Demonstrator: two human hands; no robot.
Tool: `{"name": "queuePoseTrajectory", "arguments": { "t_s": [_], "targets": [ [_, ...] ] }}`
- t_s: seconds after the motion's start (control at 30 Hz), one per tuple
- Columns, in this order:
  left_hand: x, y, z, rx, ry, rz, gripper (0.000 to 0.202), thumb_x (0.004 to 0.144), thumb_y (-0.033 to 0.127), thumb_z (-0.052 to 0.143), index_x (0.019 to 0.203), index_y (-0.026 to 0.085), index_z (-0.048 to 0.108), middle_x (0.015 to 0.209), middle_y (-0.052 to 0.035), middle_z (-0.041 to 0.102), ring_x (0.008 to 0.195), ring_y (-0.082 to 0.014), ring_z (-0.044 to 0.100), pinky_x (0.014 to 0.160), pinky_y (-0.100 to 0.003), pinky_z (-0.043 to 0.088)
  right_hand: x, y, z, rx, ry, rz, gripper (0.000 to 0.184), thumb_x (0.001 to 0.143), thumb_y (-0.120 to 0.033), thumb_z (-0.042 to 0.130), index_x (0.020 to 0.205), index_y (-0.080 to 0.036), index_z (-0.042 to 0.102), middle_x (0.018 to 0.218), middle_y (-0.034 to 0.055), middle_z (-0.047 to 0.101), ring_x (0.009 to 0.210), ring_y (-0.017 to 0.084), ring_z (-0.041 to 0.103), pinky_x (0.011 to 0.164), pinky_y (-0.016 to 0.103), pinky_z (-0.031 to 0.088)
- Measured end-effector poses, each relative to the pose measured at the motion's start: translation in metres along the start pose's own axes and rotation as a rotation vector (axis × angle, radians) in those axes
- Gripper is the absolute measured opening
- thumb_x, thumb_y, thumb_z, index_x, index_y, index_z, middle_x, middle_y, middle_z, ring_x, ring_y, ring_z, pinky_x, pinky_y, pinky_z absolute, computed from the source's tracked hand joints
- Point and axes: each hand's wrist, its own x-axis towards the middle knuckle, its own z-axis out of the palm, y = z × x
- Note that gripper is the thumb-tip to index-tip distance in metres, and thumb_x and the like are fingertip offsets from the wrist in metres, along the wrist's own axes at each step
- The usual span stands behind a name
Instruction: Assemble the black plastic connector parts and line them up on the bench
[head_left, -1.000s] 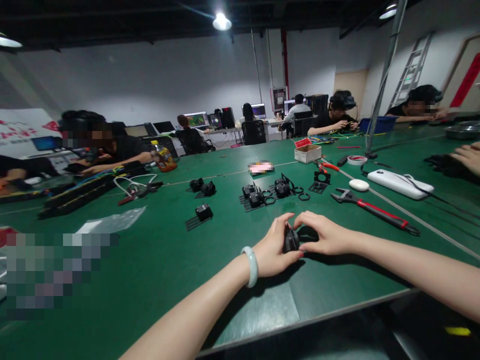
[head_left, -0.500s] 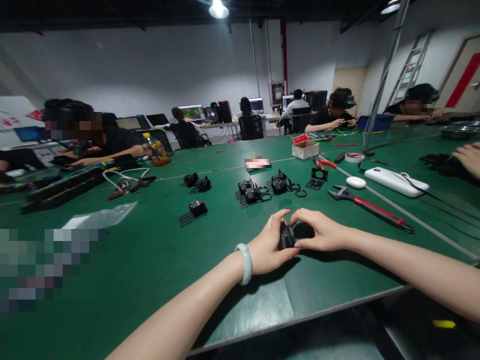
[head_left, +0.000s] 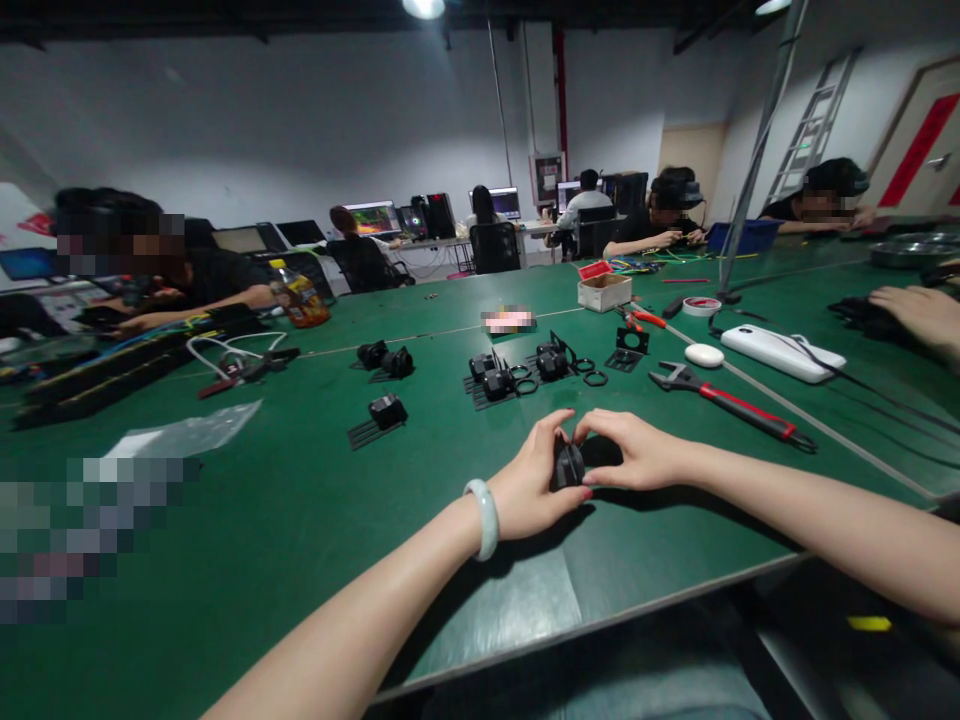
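Between my two hands is a small black round ribbed part [head_left: 568, 466], just above or on the green table; I cannot tell which. My left hand [head_left: 536, 480], with a pale bangle at the wrist, curls its fingers and thumb around the part's left side. My right hand [head_left: 626, 450] grips it from the right with fingertips and thumb. Beyond them lie black ring-and-bracket assemblies [head_left: 497, 383], with loose black rings [head_left: 595, 378] beside them. A flat black bracket with a round hole [head_left: 630, 343] stands farther right.
On the right lie an adjustable wrench [head_left: 731, 405], a white oval object [head_left: 703, 356] and a white power bank [head_left: 784, 352]. More black assemblies [head_left: 384, 358] sit left of centre. A plastic bag [head_left: 202, 432] lies at left. Co-workers sit around the table; one's hand [head_left: 919, 310] shows at far right.
The whole view has shifted slightly, so things appear a little farther left and higher. Both hands keep their hold on the black part, with little visible change in grip.
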Motion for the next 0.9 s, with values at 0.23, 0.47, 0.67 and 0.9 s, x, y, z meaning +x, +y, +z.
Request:
{"name": "queuePoseTrajectory", "arguments": {
  "t_s": [0.23,0.47,0.67,0.9],
  "targets": [
    [0.0008,0.0006,-0.0002,-0.016,0.000,0.002,0.072,0.068,0.025,0.057,0.124,0.016,0.013,0.110,-0.0119,0.038,0.102,-0.0232,0.042,0.089,-0.042,0.033,-0.0004,0.0052,-0.0009,0.141,-0.041,0.018,0.041,0.064,-0.032,0.064,0.097,-0.016,0.046,0.095,0.0059,0.055,0.088,0.017,0.051,0.079,0.031,0.040],
    [0.0004,-0.0002,-0.0013,-0.021,0.008,0.013,0.072,0.067,0.024,0.057,0.123,0.016,0.014,0.110,-0.0113,0.039,0.102,-0.0231,0.042,0.089,-0.042,0.034,0.0013,0.0029,-0.0025,0.152,0.007,-0.006,0.038,0.063,-0.029,0.065,0.094,-0.016,0.047,0.094,0.0047,0.053,0.088,0.017,0.051,0.079,0.031,0.040],
    [-0.0006,0.0013,-0.0011,-0.006,0.013,0.003,0.071,0.067,0.024,0.058,0.123,0.016,0.015,0.110,-0.0118,0.039,0.103,-0.0233,0.041,0.089,-0.042,0.034,0.0015,0.0011,0.0013,0.109,0.032,-0.030,0.037,0.061,-0.026,0.066,0.092,-0.017,0.048,0.093,0.0051,0.055,0.087,0.017,0.051,0.078,0.030,0.040],
    [0.0006,0.0005,-0.0011,-0.033,0.020,0.023,0.071,0.066,0.023,0.058,0.123,0.016,0.016,0.109,-0.0111,0.040,0.102,-0.0231,0.043,0.089,-0.043,0.033,0.0017,0.0033,0.0049,0.116,0.067,-0.007,0.036,0.061,-0.031,0.065,0.090,-0.017,0.049,0.091,0.0046,0.055,0.086,0.017,0.052,0.077,0.031,0.040]
  ]
}}
